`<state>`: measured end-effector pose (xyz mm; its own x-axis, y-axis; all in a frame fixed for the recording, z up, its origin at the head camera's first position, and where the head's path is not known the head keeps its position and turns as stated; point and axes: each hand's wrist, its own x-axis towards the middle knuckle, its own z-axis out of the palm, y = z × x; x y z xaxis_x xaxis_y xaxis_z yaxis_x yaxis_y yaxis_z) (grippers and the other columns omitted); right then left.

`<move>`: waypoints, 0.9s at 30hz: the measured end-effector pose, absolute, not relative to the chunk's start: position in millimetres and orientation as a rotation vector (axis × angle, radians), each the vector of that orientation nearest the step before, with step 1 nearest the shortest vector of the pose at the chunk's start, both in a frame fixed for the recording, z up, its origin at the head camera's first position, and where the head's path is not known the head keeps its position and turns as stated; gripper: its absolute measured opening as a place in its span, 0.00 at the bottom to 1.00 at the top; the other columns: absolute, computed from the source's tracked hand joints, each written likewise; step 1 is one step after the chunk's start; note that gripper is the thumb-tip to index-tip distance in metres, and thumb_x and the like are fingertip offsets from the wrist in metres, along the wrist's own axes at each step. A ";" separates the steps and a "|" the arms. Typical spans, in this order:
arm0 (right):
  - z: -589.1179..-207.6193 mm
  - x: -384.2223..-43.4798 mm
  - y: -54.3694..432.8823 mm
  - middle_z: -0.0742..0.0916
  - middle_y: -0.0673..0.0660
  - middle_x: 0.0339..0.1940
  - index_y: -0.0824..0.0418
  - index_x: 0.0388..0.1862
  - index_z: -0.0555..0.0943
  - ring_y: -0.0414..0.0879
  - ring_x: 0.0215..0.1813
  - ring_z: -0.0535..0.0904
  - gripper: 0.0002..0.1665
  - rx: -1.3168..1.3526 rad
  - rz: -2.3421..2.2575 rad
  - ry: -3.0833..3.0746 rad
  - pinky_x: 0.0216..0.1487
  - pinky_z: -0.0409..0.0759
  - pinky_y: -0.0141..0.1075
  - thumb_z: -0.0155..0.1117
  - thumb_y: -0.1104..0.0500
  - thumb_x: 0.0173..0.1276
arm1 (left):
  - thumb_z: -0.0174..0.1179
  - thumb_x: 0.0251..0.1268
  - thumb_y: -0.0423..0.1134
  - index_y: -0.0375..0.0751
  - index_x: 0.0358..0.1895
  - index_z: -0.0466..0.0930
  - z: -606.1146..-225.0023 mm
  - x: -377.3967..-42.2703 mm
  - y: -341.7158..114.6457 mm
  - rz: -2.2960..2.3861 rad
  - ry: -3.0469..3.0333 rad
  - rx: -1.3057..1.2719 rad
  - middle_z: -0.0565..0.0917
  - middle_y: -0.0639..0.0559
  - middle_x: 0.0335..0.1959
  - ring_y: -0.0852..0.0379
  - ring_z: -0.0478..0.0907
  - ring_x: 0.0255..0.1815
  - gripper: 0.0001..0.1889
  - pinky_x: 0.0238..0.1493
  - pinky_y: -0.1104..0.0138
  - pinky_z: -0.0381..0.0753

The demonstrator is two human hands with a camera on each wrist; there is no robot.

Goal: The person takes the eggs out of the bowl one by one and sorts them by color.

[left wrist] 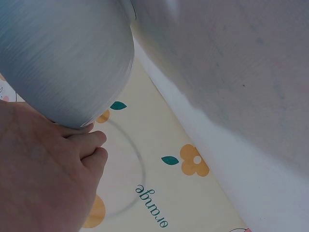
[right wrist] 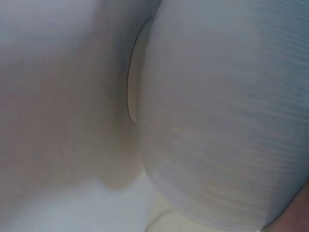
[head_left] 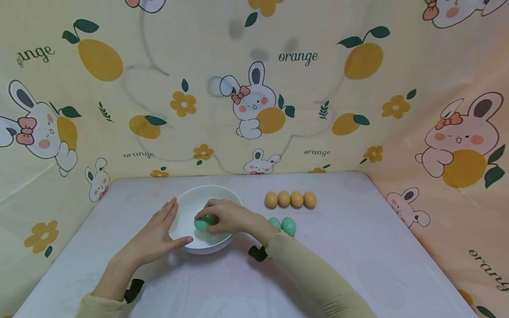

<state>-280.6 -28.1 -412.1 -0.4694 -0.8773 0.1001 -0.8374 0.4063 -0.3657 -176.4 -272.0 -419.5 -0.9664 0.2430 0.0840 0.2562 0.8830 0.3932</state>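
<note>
A white bowl stands on the table left of centre. Along its left side, my left hand rests with fairly straight fingers and the thumb spread at the front rim. My right hand reaches over the bowl's right rim and grips a green egg inside, its fingers covering part of it. Whether another green egg lies under those fingers, I cannot tell. In the left wrist view the hand lies against the outer wall of the bowl. The right wrist view is mostly filled by the bowl's outside.
Two green eggs sit right of the bowl, partly behind my right forearm. Behind them stands a row of several orange-yellow eggs. A pale cloth covers the table, and a printed curtain hangs at the back and sides.
</note>
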 end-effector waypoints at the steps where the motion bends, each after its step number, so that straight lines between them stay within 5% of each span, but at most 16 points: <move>1: -411.9 -280.2 -27.7 0.85 0.51 0.55 0.48 0.64 0.85 0.38 0.45 0.79 0.24 -1.566 -0.588 2.540 0.47 0.76 0.21 0.75 0.55 0.70 | 0.62 0.64 0.72 0.26 0.82 0.46 -419.6 -176.4 -272.2 -0.638 -3.014 -0.403 0.46 0.33 0.85 0.31 0.45 0.84 0.62 0.80 0.36 0.50; 27: -420.7 -275.6 -20.9 0.83 0.56 0.55 0.56 0.63 0.84 0.39 0.40 0.84 0.24 -1.639 -1.131 2.604 0.45 0.84 0.24 0.76 0.60 0.68 | 0.63 0.65 0.70 0.26 0.82 0.47 -420.1 -177.0 -271.2 -0.636 -3.002 -0.400 0.47 0.32 0.85 0.29 0.46 0.83 0.61 0.79 0.34 0.52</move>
<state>-275.6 -20.9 -420.7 -0.4931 -0.7436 0.4516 -0.8375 0.2652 -0.4777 -177.0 -271.2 -420.1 -0.9655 0.2411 0.0985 0.2603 0.8820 0.3927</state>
